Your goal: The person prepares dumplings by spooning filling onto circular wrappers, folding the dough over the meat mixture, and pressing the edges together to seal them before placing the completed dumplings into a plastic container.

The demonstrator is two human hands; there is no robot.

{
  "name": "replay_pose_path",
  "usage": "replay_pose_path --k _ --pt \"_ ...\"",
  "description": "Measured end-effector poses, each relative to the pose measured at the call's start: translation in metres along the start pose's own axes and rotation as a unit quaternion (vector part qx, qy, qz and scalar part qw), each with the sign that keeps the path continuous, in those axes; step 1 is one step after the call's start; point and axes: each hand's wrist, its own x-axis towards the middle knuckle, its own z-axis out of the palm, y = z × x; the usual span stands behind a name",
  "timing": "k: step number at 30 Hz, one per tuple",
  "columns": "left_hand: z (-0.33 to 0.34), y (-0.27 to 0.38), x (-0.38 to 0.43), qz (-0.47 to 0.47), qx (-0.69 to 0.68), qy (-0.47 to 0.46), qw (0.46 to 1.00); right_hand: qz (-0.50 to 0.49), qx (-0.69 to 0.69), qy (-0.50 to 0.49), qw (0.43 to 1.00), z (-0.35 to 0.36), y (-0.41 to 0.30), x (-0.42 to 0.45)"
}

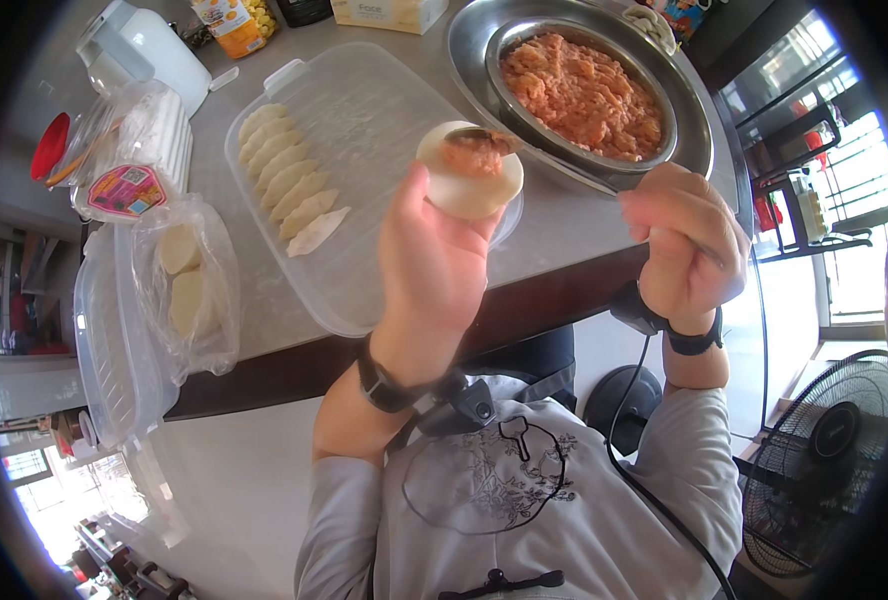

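My left hand holds a round dumpling wrapper on its fingers, palm up, over the near edge of a translucent plastic tray. A lump of pink minced meat filling lies on the wrapper, under the bowl of a metal spoon. The spoon's handle runs right to my right hand, whose fingers are closed around its end. Several folded dumplings stand in a row along the tray's left side. Beyond my right hand, a steel bowl of minced meat rests inside a wider steel basin.
On the left lie stacked wrappers in a clear bag and a plastic lid or container. Behind them are a packaged white stack and a white jug. A tissue box stands at the back. A floor fan is at right.
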Motion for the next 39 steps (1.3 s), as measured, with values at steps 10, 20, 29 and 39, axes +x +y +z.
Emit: replay_pose_path --k 10,20,29,39 --pt "0.000 0.001 0.000 0.013 -0.011 -0.014 1.000 -0.044 0.003 0.031 0.999 -0.006 0.000 0.000" --pt "0.000 0.001 0.001 0.006 -0.011 -0.012 1.000 0.042 0.071 0.101 0.991 -0.013 -0.001 -0.004" --pt "-0.001 0.000 0.000 -0.002 -0.027 0.011 1.000 0.254 0.091 0.169 0.948 0.003 0.013 -0.011" --pt "-0.001 0.001 0.000 -0.003 -0.033 0.004 0.999 0.216 0.134 0.180 0.950 -0.004 0.009 -0.008"
